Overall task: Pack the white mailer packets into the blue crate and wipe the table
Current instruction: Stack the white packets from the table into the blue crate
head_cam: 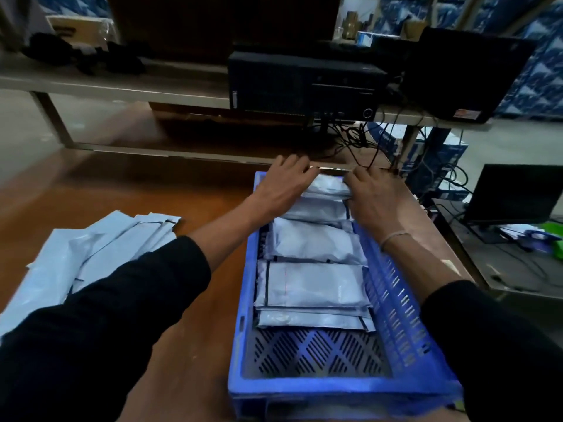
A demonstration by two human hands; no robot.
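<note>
A blue perforated crate (396, 303) stands on the brown table (128, 184) in front of me. Several white mailer packets (313, 284) lie overlapping in a row inside it, while its near end shows bare floor. At the crate's far end both hands meet on one white packet (327, 185). My left hand (283, 184) grips its left side and my right hand (370, 193) grips its right side. A loose pile of white mailer packets (91, 251) lies on the table to the left, partly hidden by my left sleeve.
Beyond the table stands a metal shelf (122, 89) bearing a black computer case (304, 86) and a dark monitor (457, 74). Cables (365, 141) hang behind the crate. At the right, a lower bench holds another monitor (515, 193).
</note>
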